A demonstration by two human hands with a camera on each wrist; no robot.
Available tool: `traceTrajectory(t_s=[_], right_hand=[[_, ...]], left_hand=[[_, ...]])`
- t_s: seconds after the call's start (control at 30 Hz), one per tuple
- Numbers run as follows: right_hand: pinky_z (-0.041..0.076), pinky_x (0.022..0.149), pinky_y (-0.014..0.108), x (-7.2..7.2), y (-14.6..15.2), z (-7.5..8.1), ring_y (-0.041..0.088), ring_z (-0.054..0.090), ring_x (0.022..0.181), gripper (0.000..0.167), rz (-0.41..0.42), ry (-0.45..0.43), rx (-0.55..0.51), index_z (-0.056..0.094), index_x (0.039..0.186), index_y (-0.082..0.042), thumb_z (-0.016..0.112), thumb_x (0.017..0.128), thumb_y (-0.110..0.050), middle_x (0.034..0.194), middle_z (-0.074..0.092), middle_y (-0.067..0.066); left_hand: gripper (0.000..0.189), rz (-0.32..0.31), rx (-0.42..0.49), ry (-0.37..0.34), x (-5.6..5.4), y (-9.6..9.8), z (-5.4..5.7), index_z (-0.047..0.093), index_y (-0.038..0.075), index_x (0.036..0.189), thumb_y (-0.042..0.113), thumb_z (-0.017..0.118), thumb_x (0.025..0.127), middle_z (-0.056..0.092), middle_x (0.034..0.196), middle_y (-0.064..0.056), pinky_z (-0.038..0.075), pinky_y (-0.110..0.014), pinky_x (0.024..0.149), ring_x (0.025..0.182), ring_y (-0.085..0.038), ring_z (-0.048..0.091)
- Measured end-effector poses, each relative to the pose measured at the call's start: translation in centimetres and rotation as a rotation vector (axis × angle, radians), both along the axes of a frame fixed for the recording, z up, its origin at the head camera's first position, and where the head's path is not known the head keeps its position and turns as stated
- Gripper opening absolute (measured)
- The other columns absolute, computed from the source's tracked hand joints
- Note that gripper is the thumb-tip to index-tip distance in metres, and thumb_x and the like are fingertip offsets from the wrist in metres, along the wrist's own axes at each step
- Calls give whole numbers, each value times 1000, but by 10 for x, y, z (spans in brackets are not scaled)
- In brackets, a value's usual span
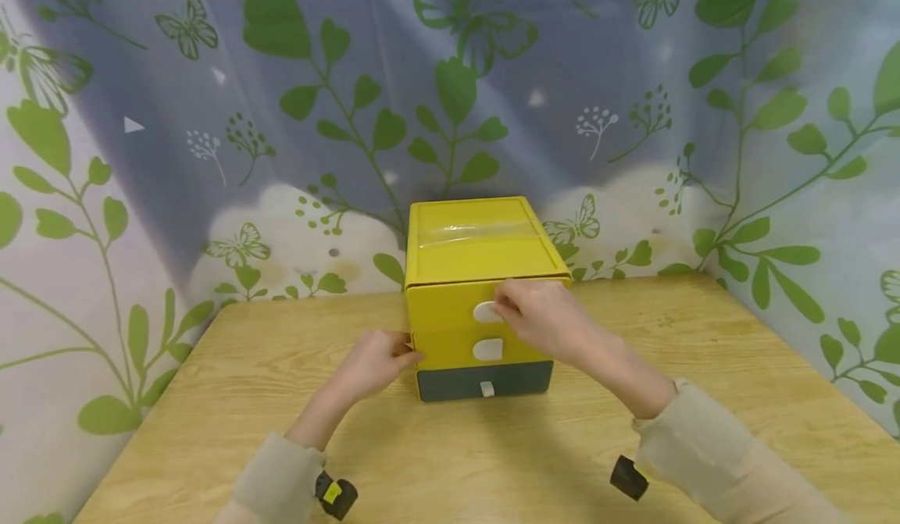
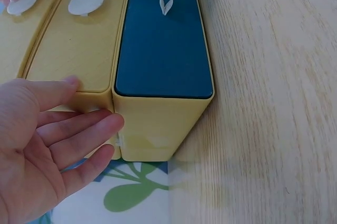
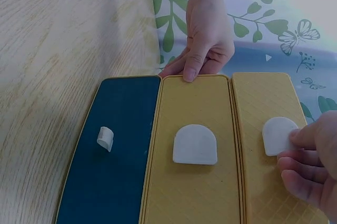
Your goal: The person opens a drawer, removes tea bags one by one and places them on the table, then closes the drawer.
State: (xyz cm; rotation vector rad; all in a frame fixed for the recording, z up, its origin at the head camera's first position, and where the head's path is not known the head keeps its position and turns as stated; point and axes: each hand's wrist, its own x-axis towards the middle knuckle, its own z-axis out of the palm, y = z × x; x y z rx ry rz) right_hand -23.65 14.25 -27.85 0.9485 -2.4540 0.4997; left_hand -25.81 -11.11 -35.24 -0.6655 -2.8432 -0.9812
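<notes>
A small desktop drawer cabinet (image 1: 485, 239) has two yellow drawers above a dark teal one (image 1: 485, 381). My right hand (image 1: 544, 313) pinches the white rounded handle (image 3: 278, 135) of the top yellow drawer (image 3: 263, 97) between thumb and fingers. On the cabinet's left side, my left hand (image 2: 47, 155) holds the front corner at the middle yellow drawer (image 2: 73, 50). Its thumb lies on the front edge, and its fingers rest along the side wall. The middle drawer's white handle (image 3: 195, 145) is untouched. A short pale loop (image 2: 166, 1) serves as the teal drawer's pull.
The cabinet stands on a wood-grain table (image 1: 281, 399), near a leaf-and-butterfly curtain (image 1: 337, 157) at the back. Clear tape (image 1: 457, 231) stretches across the cabinet's yellow top. A dark strap-on device sits at each wrist, below the beige sleeves (image 1: 281, 477).
</notes>
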Motion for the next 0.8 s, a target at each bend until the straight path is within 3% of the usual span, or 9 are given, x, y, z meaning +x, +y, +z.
traceTrajectory(t_s=[0.27,0.47,0.57,0.67,0.8], right_hand=[[38,48,20,7,1,2,6,40,52,3,49,60,26,63,85,-6,66,85,-8,68,57,-3],[33,43,18,13,4,3,6,41,46,4,96,223,91,65,80,-8,68,82,-7,65,60,-2],[28,39,18,18,5,4,6,38,43,5,106,263,121,65,80,-8,69,82,-8,65,60,-2],[23,38,17,26,6,5,4,32,41,5,109,266,140,64,80,-9,68,82,-9,63,57,-4],[21,38,16,37,7,6,1,29,41,7,134,265,138,63,79,-10,69,82,-8,61,53,-6]], left_hand=[[21,21,1,1,1,0,-1,66,-1,100,15,64,87,69,89,-10,52,-36,70,80,-22,66],[25,37,-5,-4,2,1,-1,65,-1,104,17,63,88,69,89,-9,52,-36,70,80,-22,66],[22,38,1,11,2,2,-2,66,0,102,16,64,87,69,89,-9,52,-35,70,80,-22,66],[14,40,6,43,2,1,-3,67,1,96,10,63,86,69,85,-8,50,-31,64,69,-16,63],[14,41,7,61,2,1,-2,68,1,94,3,58,84,68,79,-6,43,-28,55,54,-10,47]])
